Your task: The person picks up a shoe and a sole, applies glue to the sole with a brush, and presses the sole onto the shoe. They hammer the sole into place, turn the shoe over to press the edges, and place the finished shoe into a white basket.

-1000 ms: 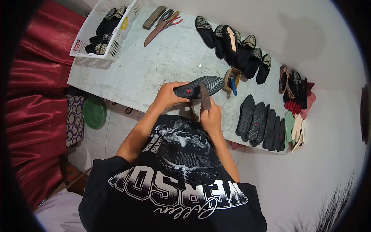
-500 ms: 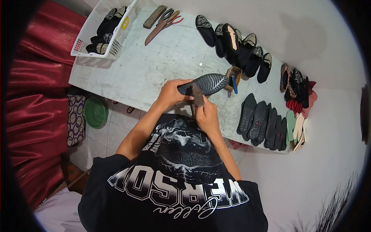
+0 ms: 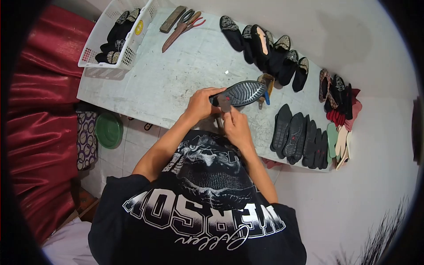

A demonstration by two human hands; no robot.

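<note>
A black shoe is held sole up over the front part of the table, its ridged tread facing me. My left hand is closed around its near left end, with the fingers over the edge. My right hand is closed on what looks like a hammer, whose flat, worn brown head lies over the sole beside a small red mark. Most of the handle is hidden by the fist. Just past the shoe's tip stands a small open box with a blue-handled tool by it.
Black patterned shoes line the wall side of the table. Several dark soles lie at the right. A white basket of shoes stands at the left, near scissors, pliers and a whetstone-like block. A green basin sits below.
The hammer head has tilted and shifted slightly left over the sole, and the red mark now shows. The shoe has moved a little right, its tip now overlapping the blue-handled tool.
</note>
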